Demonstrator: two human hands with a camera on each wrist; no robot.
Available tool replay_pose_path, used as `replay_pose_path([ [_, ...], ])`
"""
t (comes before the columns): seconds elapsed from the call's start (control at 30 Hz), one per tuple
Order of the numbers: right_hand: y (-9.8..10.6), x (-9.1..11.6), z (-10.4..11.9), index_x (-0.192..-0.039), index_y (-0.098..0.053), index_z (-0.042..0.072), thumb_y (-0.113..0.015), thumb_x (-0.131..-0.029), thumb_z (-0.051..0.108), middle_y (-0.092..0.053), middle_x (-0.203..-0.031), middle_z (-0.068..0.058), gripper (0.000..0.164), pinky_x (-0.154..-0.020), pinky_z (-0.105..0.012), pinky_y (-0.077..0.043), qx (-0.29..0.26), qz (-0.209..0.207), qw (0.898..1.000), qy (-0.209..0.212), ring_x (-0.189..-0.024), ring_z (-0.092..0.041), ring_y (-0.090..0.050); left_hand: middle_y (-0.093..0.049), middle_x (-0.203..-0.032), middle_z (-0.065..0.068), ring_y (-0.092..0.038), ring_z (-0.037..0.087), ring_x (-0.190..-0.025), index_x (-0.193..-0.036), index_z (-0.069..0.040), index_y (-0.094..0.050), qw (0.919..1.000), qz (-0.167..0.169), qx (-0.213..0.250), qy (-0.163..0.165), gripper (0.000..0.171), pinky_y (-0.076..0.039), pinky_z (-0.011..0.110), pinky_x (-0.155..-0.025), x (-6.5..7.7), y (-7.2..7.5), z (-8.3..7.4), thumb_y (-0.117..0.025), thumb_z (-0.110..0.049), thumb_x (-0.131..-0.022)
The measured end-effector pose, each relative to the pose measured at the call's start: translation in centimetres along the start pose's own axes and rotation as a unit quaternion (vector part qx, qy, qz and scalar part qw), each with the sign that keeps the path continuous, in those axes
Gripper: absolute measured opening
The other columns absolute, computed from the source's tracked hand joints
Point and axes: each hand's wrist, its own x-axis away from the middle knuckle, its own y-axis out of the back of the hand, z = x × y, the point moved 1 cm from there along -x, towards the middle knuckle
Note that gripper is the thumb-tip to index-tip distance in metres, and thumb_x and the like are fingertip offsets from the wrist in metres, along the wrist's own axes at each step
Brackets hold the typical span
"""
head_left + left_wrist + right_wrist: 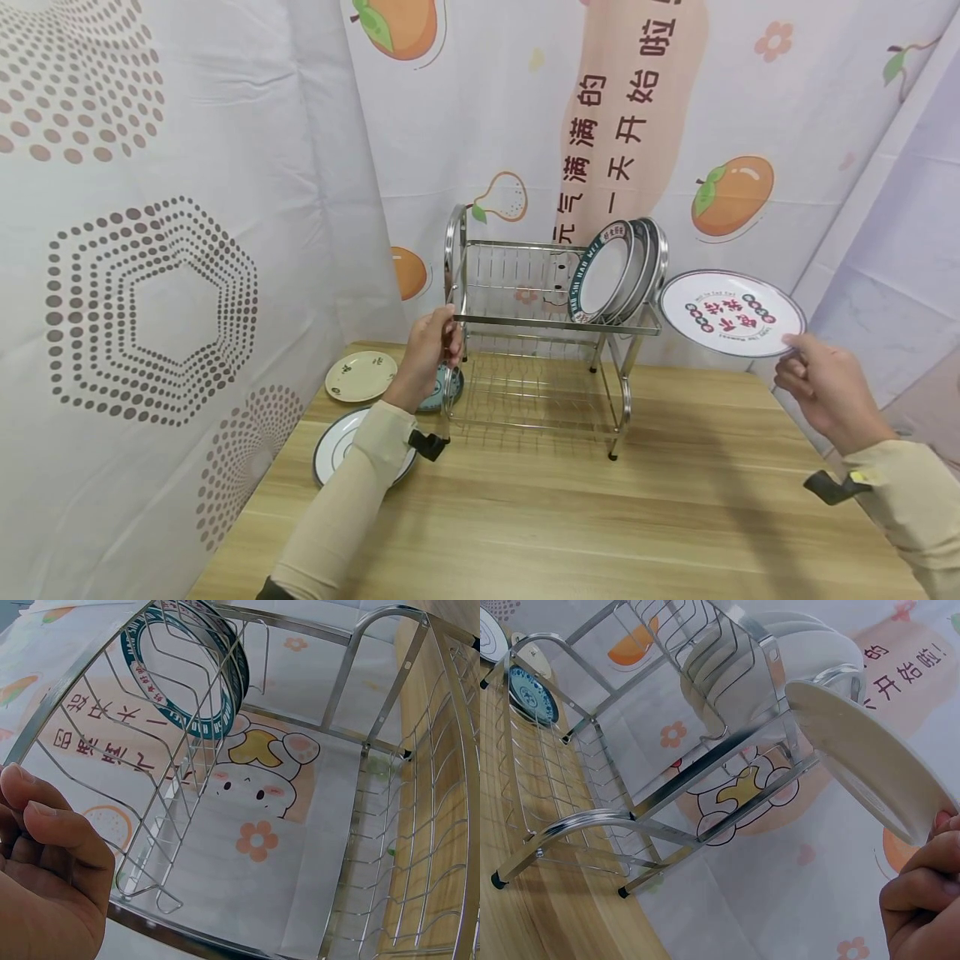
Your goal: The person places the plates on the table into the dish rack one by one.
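My right hand (pixel 828 387) pinches the rim of a white plate (pixel 735 312) with red and green lettering, raised to the right of the two-tier metal dish rack (pixel 555 322). The plate's pale underside shows in the right wrist view, close beside the rack's upper end. Several plates (pixel 600 279), the front one with a green lettered rim, lean at the right end of the upper tier. My left hand (pixel 431 350) holds the rack's upper front left corner; in the left wrist view its curled fingers (pixel 64 829) are right at the rail.
On the wooden table (pixel 525 525), left of the rack, lie a cream plate (pixel 362 377), a white plate with dark rings (pixel 330 450) and a blue-green patterned dish (pixel 534 696). The rack's lower tier (pixel 525 396) shows bare wires. Printed curtains (pixel 480 108) hang behind and at both sides.
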Motion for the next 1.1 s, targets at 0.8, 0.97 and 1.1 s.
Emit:
replay_pose_path([
  [0.8,-1.4,0.4,2.6,-0.101,-0.062,-0.014,-0.030,-0.110,-0.001,-0.049,-0.054,-0.009,0.036,-0.052,-0.028,-0.011,-0.139,0.036,0.989,0.037,-0.047,-0.018,-0.020,-0.045,-0.056,0.001,-0.042,0.015,-0.046,-0.071,-0.011,-0.038,1.0000,-0.003,0.009,0.003,0.047,-0.036,0.026,-0.044,-0.2,0.2,0.2,-0.045,-0.037,-0.109],
  [0.97,-1.9,0.5,3.1,-0.105,-0.061,-0.016,-0.029,-0.110,-0.001,-0.049,-0.054,-0.010,0.035,-0.052,-0.028,-0.011,-0.150,0.051,0.986,0.049,-0.046,-0.018,-0.019,-0.045,-0.056,0.001,-0.042,0.015,-0.046,-0.072,-0.011,-0.038,0.9999,-0.002,0.011,0.004,0.046,-0.037,0.025,-0.044,-0.2,0.2,0.2,-0.044,-0.036,-0.109],
  [1.1,-2.5,0.6,3.4,-0.107,-0.061,-0.018,-0.027,-0.110,-0.002,-0.046,-0.053,-0.010,0.038,-0.053,-0.027,-0.008,-0.153,0.071,0.984,0.059,-0.047,-0.018,-0.015,-0.045,-0.056,0.001,-0.042,0.015,-0.046,-0.072,-0.010,-0.038,0.9999,-0.003,0.012,0.006,0.046,-0.037,0.025,-0.044,-0.2,0.2,0.2,-0.045,-0.036,-0.109],
])
